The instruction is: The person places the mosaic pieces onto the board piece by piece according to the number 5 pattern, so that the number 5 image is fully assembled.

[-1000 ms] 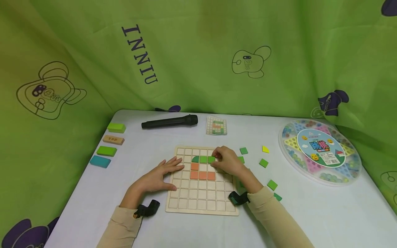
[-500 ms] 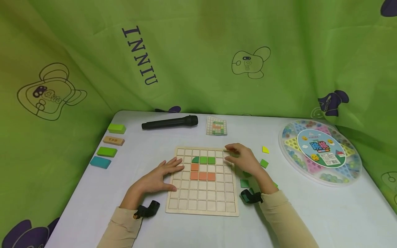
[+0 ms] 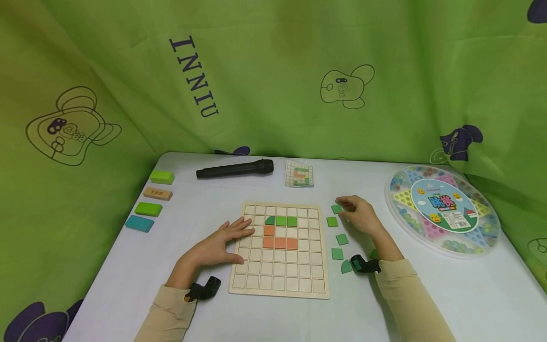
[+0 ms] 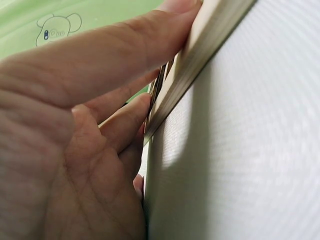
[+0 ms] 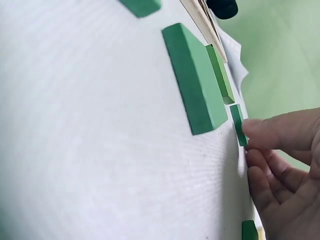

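A wooden grid board (image 3: 279, 270) lies on the table. Its cells hold a dark green quarter-round tile (image 3: 270, 220), two green square tiles in a row, and several orange tiles (image 3: 280, 243) below them. My left hand (image 3: 213, 244) rests on the board's left edge, fingers spread; the left wrist view shows the thumb (image 4: 175, 10) against the wooden edge. Right of the board, the thumb and fingers of my right hand (image 3: 361, 216) pinch a green square tile (image 3: 336, 209), with its left part showing. Closer in the right wrist view stands another green tile (image 5: 192, 82).
Loose green tiles (image 3: 337, 253) line the board's right side, with a green quarter-round tile (image 3: 346, 267) at the near end. Behind are a pattern card (image 3: 299, 174) and black microphone (image 3: 235, 168). Colored blocks (image 3: 148, 209) sit left; a round marble-game box (image 3: 455, 242) sits right.
My right hand has let go of the green square tile in the top row and moved right, off the board, to a loose green tile. My left hand has stayed put.
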`<state>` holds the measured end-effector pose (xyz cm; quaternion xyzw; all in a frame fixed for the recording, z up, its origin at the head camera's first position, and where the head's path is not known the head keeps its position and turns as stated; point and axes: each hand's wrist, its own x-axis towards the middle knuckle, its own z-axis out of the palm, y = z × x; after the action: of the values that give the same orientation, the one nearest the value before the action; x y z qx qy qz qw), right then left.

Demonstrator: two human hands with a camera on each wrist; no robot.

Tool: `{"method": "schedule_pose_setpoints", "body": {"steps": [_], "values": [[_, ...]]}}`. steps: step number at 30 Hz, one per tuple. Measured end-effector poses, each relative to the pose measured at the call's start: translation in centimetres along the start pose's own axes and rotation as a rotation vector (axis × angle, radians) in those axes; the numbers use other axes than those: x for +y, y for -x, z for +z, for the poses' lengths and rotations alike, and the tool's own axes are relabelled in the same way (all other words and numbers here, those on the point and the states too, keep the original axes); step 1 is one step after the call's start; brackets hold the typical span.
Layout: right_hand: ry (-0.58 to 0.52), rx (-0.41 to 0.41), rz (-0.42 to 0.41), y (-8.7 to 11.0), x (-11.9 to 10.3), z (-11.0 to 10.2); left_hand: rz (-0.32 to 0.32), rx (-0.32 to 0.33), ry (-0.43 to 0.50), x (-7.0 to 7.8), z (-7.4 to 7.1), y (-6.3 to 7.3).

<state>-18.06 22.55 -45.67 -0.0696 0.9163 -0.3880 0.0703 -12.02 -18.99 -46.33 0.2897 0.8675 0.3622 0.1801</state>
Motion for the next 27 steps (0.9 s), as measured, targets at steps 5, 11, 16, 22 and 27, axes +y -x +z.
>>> {"method": "schedule_pose_setpoints", "body": {"steps": [5,11,16,22,27], "values": [[0.018,0.008,-0.023,-0.2,0.4,0.1,0.001,-0.001,-0.005,0.0,0.0,0.0],[0.037,0.009,-0.005,0.0,0.1,0.2,0.0,-0.004,-0.006,-0.1,0.2,-0.1],[-0.017,-0.007,-0.006,0.6,-1.5,0.7,-0.005,-0.004,-0.009,-0.1,0.1,0.0],[-0.034,-0.051,-0.075,1.0,-3.6,2.4,-0.006,-0.005,0.001,0.0,0.0,0.0],[-0.023,-0.103,-0.159,1.0,-4.6,4.1,-0.006,-0.004,0.0,0.0,0.0,0.0]]}}
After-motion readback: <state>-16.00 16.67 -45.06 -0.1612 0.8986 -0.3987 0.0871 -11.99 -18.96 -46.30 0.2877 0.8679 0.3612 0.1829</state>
